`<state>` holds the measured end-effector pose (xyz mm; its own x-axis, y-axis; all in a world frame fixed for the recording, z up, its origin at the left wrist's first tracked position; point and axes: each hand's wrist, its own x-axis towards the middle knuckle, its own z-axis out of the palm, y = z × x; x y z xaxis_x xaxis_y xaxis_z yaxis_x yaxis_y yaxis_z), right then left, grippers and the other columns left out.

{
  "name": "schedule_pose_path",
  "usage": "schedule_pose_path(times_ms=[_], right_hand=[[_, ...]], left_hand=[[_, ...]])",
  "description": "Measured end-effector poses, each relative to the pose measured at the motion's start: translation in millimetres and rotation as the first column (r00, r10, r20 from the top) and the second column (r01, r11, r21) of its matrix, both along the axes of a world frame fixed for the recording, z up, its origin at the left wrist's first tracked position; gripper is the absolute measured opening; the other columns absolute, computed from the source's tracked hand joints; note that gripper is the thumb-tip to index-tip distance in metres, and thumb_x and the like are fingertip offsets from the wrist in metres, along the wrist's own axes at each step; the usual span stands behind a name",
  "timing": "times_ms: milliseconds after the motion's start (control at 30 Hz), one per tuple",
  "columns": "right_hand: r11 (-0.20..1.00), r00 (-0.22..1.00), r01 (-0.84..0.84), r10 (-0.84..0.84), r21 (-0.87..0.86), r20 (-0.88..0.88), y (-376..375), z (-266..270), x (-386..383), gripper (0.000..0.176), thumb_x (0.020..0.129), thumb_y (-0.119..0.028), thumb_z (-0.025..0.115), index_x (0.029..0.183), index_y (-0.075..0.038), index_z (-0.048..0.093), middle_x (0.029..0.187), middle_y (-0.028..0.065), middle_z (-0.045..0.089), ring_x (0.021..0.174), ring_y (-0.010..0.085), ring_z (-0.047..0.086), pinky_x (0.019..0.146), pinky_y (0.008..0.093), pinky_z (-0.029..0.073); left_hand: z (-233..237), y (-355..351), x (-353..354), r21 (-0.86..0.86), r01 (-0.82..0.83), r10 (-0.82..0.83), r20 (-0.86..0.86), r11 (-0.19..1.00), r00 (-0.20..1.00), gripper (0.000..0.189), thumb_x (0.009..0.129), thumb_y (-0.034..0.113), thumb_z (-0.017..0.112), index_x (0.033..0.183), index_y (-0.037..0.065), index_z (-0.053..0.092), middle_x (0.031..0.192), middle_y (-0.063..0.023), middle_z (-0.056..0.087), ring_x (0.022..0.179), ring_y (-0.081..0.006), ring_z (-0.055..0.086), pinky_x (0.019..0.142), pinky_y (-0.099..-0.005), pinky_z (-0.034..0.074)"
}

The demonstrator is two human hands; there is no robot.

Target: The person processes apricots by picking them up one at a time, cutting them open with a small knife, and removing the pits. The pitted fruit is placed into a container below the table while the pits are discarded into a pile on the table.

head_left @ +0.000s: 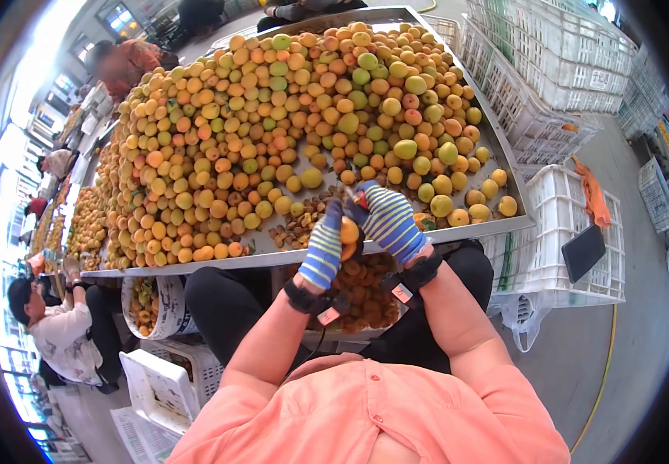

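Note:
My left hand (325, 246), in a striped blue, white and yellow glove, is closed on an orange apricot (348, 231) at the table's front edge. My right hand (388, 220), gloved alike, meets it fingertip to fingertip. Its fingers are pinched around something small with a reddish spot, too small to name. Brown pits and scraps (300, 226) lie on the metal tray table (458, 234) just beyond my hands. Past them spreads a large heap of apricots (218, 155), green to orange. Below my hands, between my knees, a container holds apricot pieces (365, 290).
White plastic crates (558, 232) stand at the right, one with an orange cloth (593, 193) and a dark flat object (584, 254) on it. At the left are a white bucket (168, 305), a foam box (160, 383) and a seated co-worker (64, 332). Another person is behind the heap.

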<state>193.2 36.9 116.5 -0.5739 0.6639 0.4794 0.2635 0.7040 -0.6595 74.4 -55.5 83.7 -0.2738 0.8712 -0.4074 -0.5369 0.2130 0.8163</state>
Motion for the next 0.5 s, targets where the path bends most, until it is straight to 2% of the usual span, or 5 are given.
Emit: schedule_pose_path(times_ms=[133, 233, 333, 367, 500], right_hand=[[0.959, 0.960, 0.281, -0.280, -0.047, 0.022, 10.9, -5.8, -6.9, 0.026, 0.080, -0.023, 0.070, 0.089, -0.002, 0.057, 0.067, 0.0163, 0.063, 0.062, 0.0357, 0.062, 0.054, 0.0428, 0.049], [0.943, 0.948, 0.318, -0.318, -0.102, 0.015, 14.2, -9.4, -5.7, 0.029, 0.082, -0.025, 0.067, 0.091, -0.001, 0.056, 0.066, 0.0182, 0.063, 0.062, 0.0366, 0.062, 0.054, 0.0438, 0.050], [0.933, 0.935, 0.355, -0.353, -0.056, 0.039, 15.2, -17.7, -3.4, 0.028, 0.084, -0.027, 0.064, 0.091, -0.001, 0.056, 0.064, 0.0186, 0.062, 0.061, 0.0365, 0.062, 0.054, 0.0438, 0.049], [0.933, 0.934, 0.356, -0.354, -0.051, 0.053, 15.5, -18.7, -2.1, 0.028, 0.084, -0.026, 0.064, 0.091, -0.001, 0.056, 0.064, 0.0186, 0.062, 0.061, 0.0365, 0.062, 0.054, 0.0439, 0.049], [0.941, 0.944, 0.330, -0.327, -0.070, 0.050, 18.1, -17.8, 2.1, 0.026, 0.082, -0.025, 0.066, 0.088, -0.002, 0.057, 0.064, 0.0176, 0.062, 0.061, 0.0360, 0.062, 0.053, 0.0440, 0.049]], left_hand=[[35.3, -63.0, 21.3, -0.137, 0.320, -0.260, 0.337, 0.937, 0.905, 0.047, 0.092, 0.051, 0.050, 0.086, 0.005, 0.059, 0.070, -0.0062, 0.058, 0.061, -0.0171, 0.057, 0.057, -0.0300, 0.049], [-23.8, -98.2, 12.8, -0.143, 0.340, -0.110, 0.773, 0.930, 0.625, 0.038, 0.092, 0.040, 0.054, 0.104, 0.004, 0.058, 0.090, -0.0129, 0.063, 0.085, -0.0253, 0.062, 0.077, -0.0348, 0.051], [-27.5, -108.0, 18.4, -0.235, -0.066, 0.194, 0.580, 0.970, 0.791, 0.039, 0.094, 0.034, 0.050, 0.118, 0.003, 0.052, 0.107, -0.0180, 0.061, 0.103, -0.0323, 0.059, 0.090, -0.0432, 0.049], [-40.8, -113.4, 6.3, -0.172, -0.023, 0.126, 0.620, 0.985, 0.774, 0.044, 0.094, 0.029, 0.048, 0.129, 0.003, 0.043, 0.125, -0.0203, 0.052, 0.115, -0.0367, 0.052, 0.096, -0.0494, 0.046], [-3.7, -116.9, -9.4, -0.195, 0.083, 0.012, 0.444, 0.977, 0.896, 0.037, 0.093, 0.029, 0.053, 0.120, 0.004, 0.050, 0.115, -0.0173, 0.058, 0.103, -0.0360, 0.059, 0.091, -0.0463, 0.049]])
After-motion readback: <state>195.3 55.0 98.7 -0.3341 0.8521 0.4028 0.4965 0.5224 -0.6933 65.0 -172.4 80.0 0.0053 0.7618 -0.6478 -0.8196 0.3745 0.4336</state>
